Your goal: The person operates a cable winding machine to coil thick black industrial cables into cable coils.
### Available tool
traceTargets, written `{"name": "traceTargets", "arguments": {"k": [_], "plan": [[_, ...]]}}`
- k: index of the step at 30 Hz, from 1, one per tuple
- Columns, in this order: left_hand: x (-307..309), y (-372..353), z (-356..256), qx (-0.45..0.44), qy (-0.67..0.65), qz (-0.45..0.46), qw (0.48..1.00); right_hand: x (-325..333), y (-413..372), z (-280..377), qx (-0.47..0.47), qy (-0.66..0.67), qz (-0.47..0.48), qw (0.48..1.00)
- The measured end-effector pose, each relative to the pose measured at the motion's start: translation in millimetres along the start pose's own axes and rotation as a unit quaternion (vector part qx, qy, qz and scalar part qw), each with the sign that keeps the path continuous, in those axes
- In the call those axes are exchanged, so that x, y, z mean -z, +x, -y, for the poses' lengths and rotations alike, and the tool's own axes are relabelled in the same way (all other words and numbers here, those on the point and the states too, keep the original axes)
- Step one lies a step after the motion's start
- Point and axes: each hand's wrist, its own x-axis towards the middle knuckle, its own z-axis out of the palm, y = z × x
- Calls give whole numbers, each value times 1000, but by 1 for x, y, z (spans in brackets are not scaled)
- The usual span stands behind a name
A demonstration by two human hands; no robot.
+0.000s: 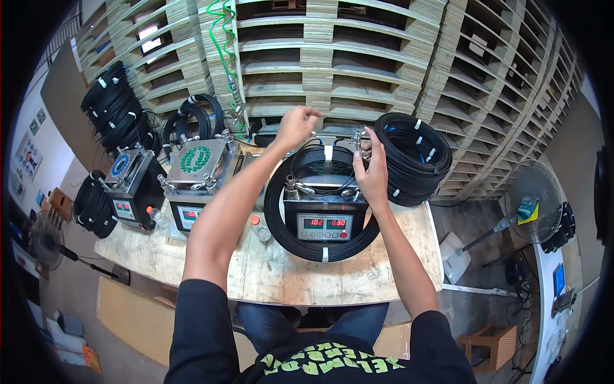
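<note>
A ring of black cable (pixel 276 221), bound with white ties, encircles a metal curing machine (pixel 325 209) with a lit red display (pixel 324 226). My left hand (pixel 296 130) is raised above the machine's back left corner. Its fingers are curled in, and whatever they may hold is too small to make out. At the back right corner, my right hand (pixel 374 168) has its thumb and fingers around a metal clamp knob (pixel 359 138), partly hidden by the fingers. Thin black cable runs across the machine's top between my hands.
Stacked black cable coils (pixel 414 168) stand right of the machine. To the left are a machine with a green patterned plate (pixel 195 159) and another with a blue ring (pixel 120 164). A small orange-capped bottle (pixel 261 230) stands on the wooden table (pixel 300 278). Pallets (pixel 316 61) rise behind; a fan (pixel 527 203) is at right.
</note>
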Motion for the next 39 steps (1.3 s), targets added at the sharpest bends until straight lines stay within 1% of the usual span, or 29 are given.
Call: {"name": "traceTargets", "arguments": {"k": [2, 3, 6, 7, 10, 11, 12, 14, 15, 18, 19, 20, 22, 23, 26, 27, 30, 31, 34, 35, 38, 39], "plan": [[-2, 16, 23, 71, 48, 70, 994, 2, 1, 2, -4, 5, 7, 1000], [0, 19, 24, 107, 70, 104, 986, 2, 3, 4, -1, 1, 12, 1000], [0, 26, 25, 230, 92, 208, 946, 2, 0, 3, 5, 1, 22, 1000], [-4, 27, 30, 281, 30, 216, 935, 1, 0, 1, 10, 9, 21, 1000], [-14, 52, 64, 339, 23, 204, 918, 0, 2, -1, 8, 33, 21, 999], [-11, 51, 74, 379, -49, 179, 907, -1, 3, -1, 5, 38, 24, 999], [-5, 47, 75, 441, -129, 146, 876, 0, 1, -2, -1, 43, 26, 999], [0, 42, 98, 453, -268, 164, 834, 0, 2, -5, -9, 68, 23, 997], [2, 37, 105, 440, -261, 155, 845, 0, 2, -4, -15, 78, 23, 997], [-6, 17, 119, 391, -298, 63, 868, 0, 1, -6, -10, 77, 20, 997], [-11, 13, 120, 397, -298, 51, 867, 0, 0, -5, -25, 76, 20, 997], [-19, 7, 120, 411, -317, -1, 855, 1, 0, -3, -40, 75, 20, 996], [-33, -8, 99, 429, -351, -104, 826, 1, 0, -5, -1, 52, 11, 999], [-45, -8, 106, 406, -358, -133, 830, 2, 1, -7, 20, 39, 8, 999], [-48, -12, 133, 365, -463, -87, 803, 2, 0, -5, -5, 39, 5, 999], [-41, -19, 125, 354, -520, -71, 774, 2, -2, -5, -4, 37, 6, 999], [-41, -30, 123, 347, -553, -91, 752, 1, 0, -7, 5, 33, 4, 999], [-39, -29, 124, 382, -549, -93, 737, 0, 0, -8, 9, 31, 3, 999], [-45, -25, 122, 351, -490, -97, 792, 1, -2, -6, 14, 18, 5, 1000], [-53, -20, 142, 294, -496, -97, 811, 0, -1, -6, 20, 20, -2, 1000], [-49, -26, 129, 289, -533, -130, 785, 1, 0, -8, 24, 13, -6, 1000], [-47, -26, 123, 288, -533, -137, 784, 0, 0, -9, 23, 19, -11, 1000]]}}
